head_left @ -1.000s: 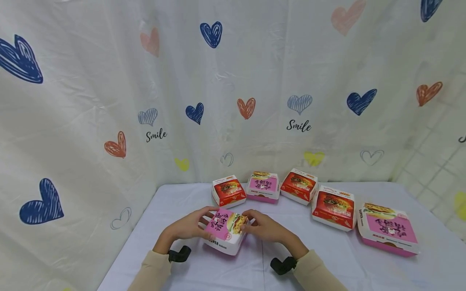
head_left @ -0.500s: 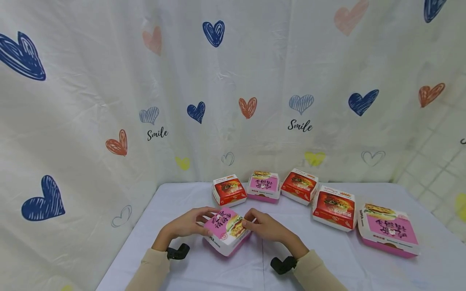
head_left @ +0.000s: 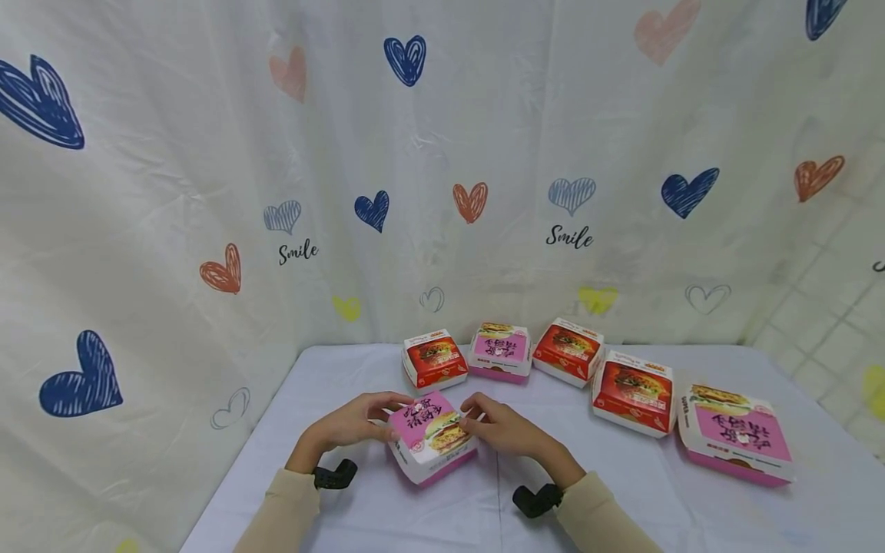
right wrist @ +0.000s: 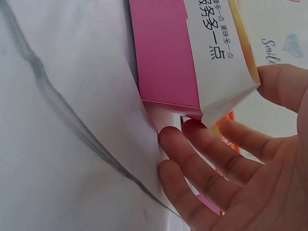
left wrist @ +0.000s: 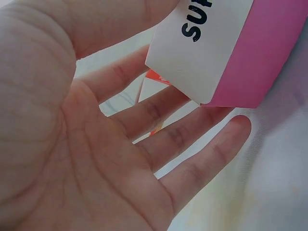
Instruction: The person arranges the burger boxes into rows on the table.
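A pink-and-white burger box (head_left: 434,436) with a burger picture on its lid sits at the near middle of the table, turned askew. My left hand (head_left: 359,421) holds its left side, thumb at the lid edge and fingers reaching behind. In the left wrist view, the white side of the burger box (left wrist: 202,53) covers some fingertips. At the right corner my right hand (head_left: 501,426) holds the same box between thumb and fingers. The right wrist view shows the thumb at the lid corner and the fingers close by the pink base of the burger box (right wrist: 168,62).
Several closed burger boxes form an arc behind and right: a small red one (head_left: 434,361), a pink one (head_left: 501,352), two more red ones, the nearer red box (head_left: 633,392) among them, and a large pink box (head_left: 736,434). A heart-print curtain (head_left: 442,153) hangs behind the white-covered table (head_left: 539,530).
The burger box between my hands has turned counterclockwise, so its burger picture now faces nearer to me. Both hands stay at its sides with small shifts. The other boxes stay put.
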`<state>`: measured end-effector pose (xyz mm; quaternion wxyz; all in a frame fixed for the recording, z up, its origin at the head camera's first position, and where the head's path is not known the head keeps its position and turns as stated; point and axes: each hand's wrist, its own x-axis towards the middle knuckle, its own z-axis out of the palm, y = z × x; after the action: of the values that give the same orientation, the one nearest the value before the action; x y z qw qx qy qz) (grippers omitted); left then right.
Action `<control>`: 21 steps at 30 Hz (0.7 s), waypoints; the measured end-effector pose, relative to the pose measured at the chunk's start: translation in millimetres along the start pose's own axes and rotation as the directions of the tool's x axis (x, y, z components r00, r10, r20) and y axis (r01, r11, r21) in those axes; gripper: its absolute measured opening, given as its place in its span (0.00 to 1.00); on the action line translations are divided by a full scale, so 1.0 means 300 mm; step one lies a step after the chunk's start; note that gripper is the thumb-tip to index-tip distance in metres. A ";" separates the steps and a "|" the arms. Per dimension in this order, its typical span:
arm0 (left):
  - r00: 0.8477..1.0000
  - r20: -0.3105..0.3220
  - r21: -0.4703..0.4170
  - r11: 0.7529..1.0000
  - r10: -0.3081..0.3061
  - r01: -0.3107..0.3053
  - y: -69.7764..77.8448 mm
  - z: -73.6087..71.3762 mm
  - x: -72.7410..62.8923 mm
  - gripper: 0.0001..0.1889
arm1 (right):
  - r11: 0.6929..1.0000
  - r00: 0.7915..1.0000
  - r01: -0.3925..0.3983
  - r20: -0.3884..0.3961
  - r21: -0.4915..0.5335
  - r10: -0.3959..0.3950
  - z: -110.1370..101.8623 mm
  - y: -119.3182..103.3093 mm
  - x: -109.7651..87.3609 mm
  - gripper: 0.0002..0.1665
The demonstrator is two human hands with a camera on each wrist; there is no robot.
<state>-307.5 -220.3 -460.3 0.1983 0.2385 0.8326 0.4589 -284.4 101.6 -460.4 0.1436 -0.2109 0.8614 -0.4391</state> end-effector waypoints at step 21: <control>0.998 -0.052 -0.036 0.998 -0.046 0.044 -0.018 -0.002 0.011 0.23 | 1.000 0.999 0.017 0.033 -0.015 -0.017 -0.008 0.012 0.008 0.39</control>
<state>-311.5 -221.3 -465.1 0.1905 0.2040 0.8346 0.4750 -288.5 104.1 -462.2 0.1521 -0.2264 0.8606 -0.4301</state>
